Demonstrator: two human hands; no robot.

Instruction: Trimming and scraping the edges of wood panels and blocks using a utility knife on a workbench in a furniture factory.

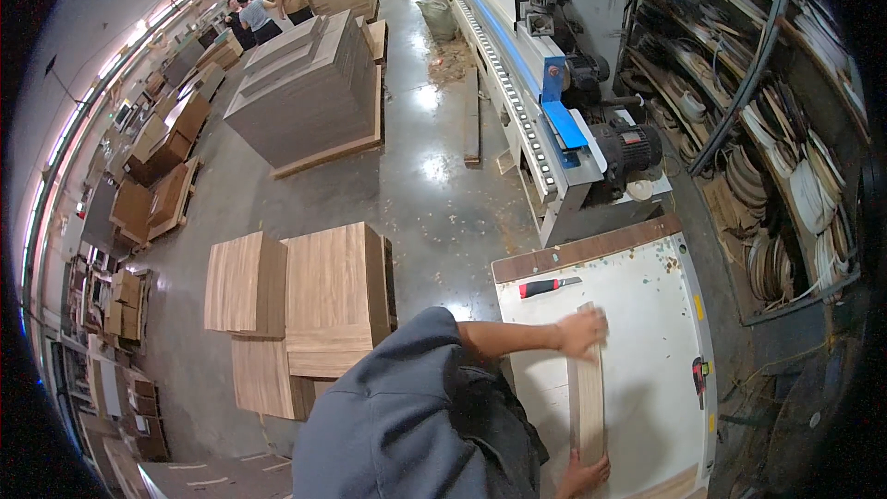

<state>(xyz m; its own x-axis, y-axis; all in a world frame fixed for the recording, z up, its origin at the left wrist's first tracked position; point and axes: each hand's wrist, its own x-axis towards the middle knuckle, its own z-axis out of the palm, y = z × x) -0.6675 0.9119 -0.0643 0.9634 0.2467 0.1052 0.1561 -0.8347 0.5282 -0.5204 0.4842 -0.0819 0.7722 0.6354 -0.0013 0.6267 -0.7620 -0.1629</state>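
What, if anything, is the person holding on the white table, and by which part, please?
A narrow wooden strip: one hand grips its far end, the other hand its near end.

Left hand (581, 330) flat on far end of narrow wood strip (587, 402), right hand (582, 477) gripping near end; strip lies on white worktable (647, 314), red-handled knife (547, 286) nearby

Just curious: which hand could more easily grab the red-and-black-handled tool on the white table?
Probably the left. The left hand rests on the far end of the narrow wooden strip, near the red-and-black-handled tool; the right hand is at the strip's near end, farther off.
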